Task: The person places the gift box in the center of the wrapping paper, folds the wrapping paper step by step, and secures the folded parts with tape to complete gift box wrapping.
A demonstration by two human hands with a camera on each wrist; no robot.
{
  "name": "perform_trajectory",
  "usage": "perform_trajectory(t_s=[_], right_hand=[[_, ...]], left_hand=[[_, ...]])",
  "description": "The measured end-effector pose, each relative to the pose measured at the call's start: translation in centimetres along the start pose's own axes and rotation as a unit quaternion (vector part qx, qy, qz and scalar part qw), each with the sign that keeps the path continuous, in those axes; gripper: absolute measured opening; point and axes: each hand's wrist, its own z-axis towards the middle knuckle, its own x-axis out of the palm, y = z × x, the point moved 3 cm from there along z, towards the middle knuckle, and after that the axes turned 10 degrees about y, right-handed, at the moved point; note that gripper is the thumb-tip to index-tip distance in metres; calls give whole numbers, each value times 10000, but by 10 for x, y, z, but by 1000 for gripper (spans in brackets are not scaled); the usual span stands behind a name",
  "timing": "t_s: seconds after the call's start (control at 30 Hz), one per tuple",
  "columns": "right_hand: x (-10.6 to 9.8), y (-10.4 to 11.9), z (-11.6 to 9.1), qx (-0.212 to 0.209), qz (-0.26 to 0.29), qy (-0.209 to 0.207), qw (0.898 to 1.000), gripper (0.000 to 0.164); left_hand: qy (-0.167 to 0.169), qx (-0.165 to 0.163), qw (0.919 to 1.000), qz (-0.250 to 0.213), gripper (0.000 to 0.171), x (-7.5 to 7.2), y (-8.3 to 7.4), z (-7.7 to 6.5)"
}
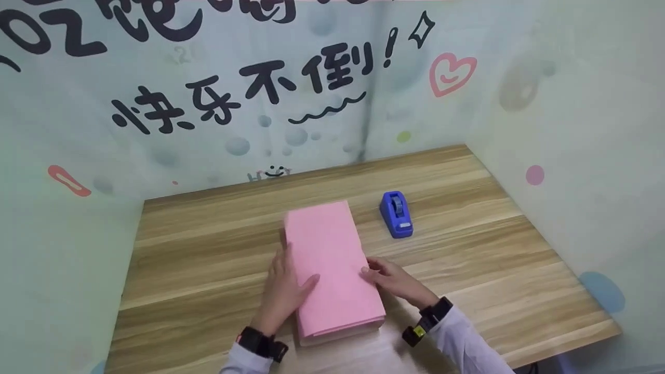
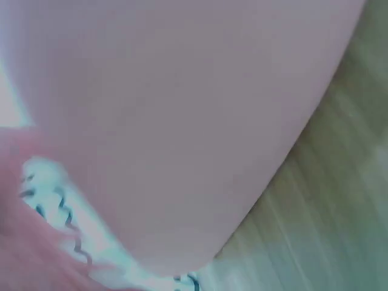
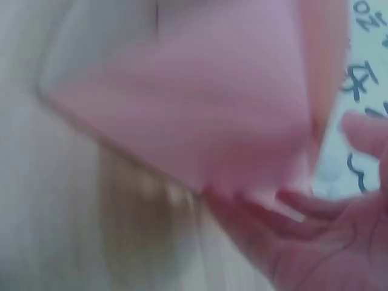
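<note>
A long block covered in pink paper (image 1: 330, 259) lies on the wooden table, with a paler layer showing below the paper at its near end. My left hand (image 1: 283, 291) rests along its left side, the thumb over the top face. At the right edge, my right hand (image 1: 397, 280) touches the paper with slightly bent fingers. In the right wrist view the pink paper (image 3: 200, 115) slopes down to the fingers (image 3: 254, 221), and the thumb stands apart from it. A blurred pale pink surface (image 2: 182, 133) fills most of the left wrist view.
A blue tape dispenser (image 1: 397, 214) stands on the wooden table (image 1: 208, 254), right of the block's far end. Printed wall panels (image 1: 332, 130) enclose the table at the back and both sides. Dark camera straps (image 1: 260, 343) circle both wrists.
</note>
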Motion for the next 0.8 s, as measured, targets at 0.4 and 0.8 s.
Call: perform_trajectory(t_s=[0.4,0.8], right_hand=[[4,16,17,-114,-47,-825,9965,54],[-4,4,22,-994,-1392,-174,9851,57]], left_hand=[[202,-118,9817,-1892,96,7,27,-2],[320,137,9920,-1214,70,3,31,1]])
